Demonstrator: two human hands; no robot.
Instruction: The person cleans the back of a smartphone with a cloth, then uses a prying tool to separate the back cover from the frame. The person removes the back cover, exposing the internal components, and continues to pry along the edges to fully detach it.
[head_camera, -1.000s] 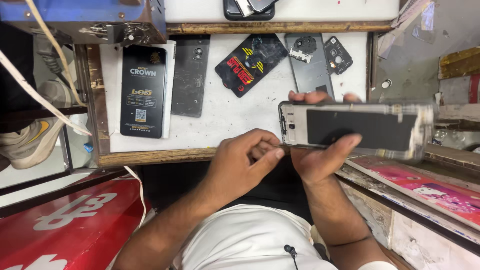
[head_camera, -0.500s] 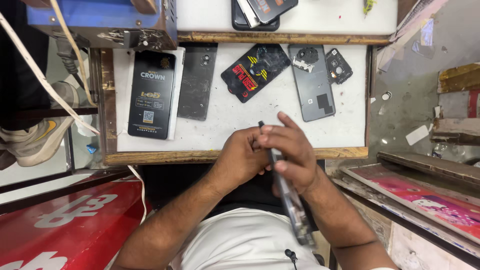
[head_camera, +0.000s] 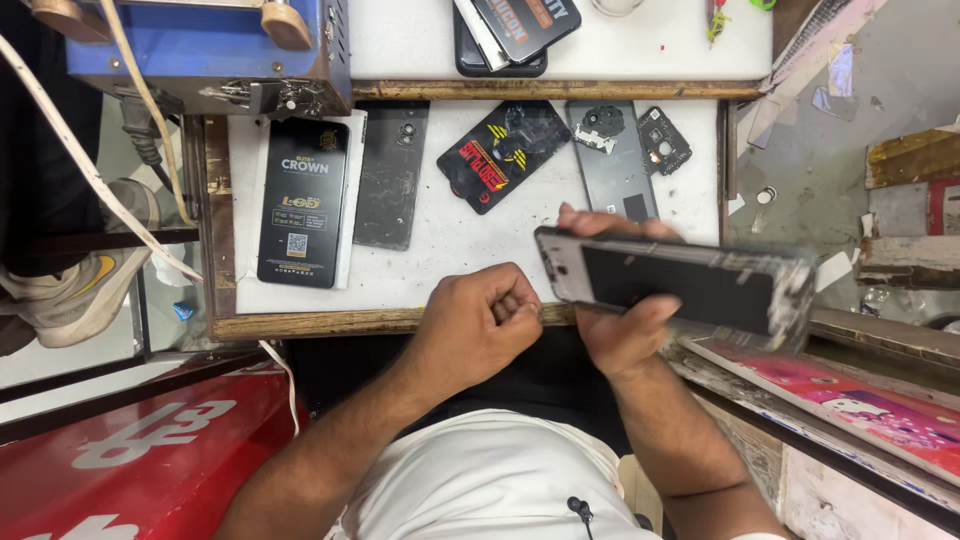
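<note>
Both hands are held low, just before the counter's wooden front edge (head_camera: 330, 322). The left hand (head_camera: 480, 325) is curled into a tight fist, knuckles turned toward the near end of the phone (head_camera: 680, 285); whether a small tool is pinched inside cannot be told. The right hand (head_camera: 620, 330) is clamped on that phone, thumb across the underside and fingertips (head_camera: 580, 218) hooked over the far edge. The phone is held lengthwise and nearly flat, above the counter's right front corner, its pale housing worn and chipped at the far end, a dark panel set into it.

Judged from this, the handset is being worked at its near end, with the fist brought close to the corner by the earpiece. A firm hold by the right hand would be called for, so that the body is not twisted while that corner is handled, and a fine touch at the seam.

Farther out, on the white counter (head_camera: 450, 250), a black printed box (head_camera: 303, 205) is laid at the left, a dark back panel (head_camera: 390, 175) just beside it, then a black cover with red and yellow print (head_camera: 505, 150), a grey rear shell (head_camera: 612, 160) and a small dark camera frame (head_camera: 665, 140). Beyond those, a blue machine (head_camera: 200, 45) is stood at the far left.
</note>
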